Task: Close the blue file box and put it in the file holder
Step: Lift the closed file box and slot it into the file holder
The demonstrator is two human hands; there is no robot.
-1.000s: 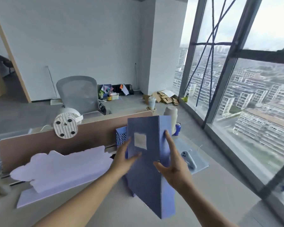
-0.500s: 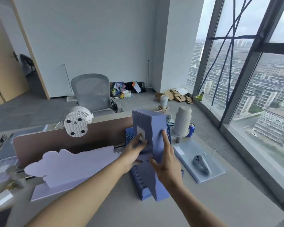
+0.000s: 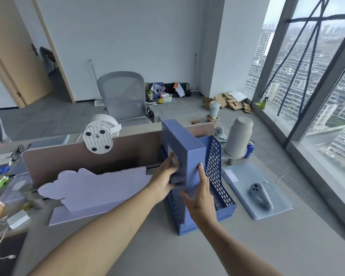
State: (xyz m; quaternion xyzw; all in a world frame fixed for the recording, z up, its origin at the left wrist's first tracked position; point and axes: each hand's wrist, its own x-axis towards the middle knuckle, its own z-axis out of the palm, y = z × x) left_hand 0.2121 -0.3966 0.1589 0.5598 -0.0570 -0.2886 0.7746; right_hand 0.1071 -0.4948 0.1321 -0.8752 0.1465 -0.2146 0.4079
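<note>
The blue file box (image 3: 184, 150) is closed and stands upright, its lower part down inside a slot of the blue perforated file holder (image 3: 214, 170) on the desk. My left hand (image 3: 164, 179) grips the box's left face near its pale label. My right hand (image 3: 202, 198) lies flat against the box's spine, fingers pointing up. The box's bottom edge is hidden by my hands and the holder's walls.
A desk partition (image 3: 116, 150) with a white fan (image 3: 99, 139) clipped on runs behind the holder. A flat purple cutout (image 3: 94, 186) lies to the left. To the right are a grey mat with a controller (image 3: 260, 194), a grey upturned cup (image 3: 239, 140) and a can (image 3: 249, 149).
The box has gone from held tilted above the desk to upright and lowered into the holder. Both hands went forward and down with it.
</note>
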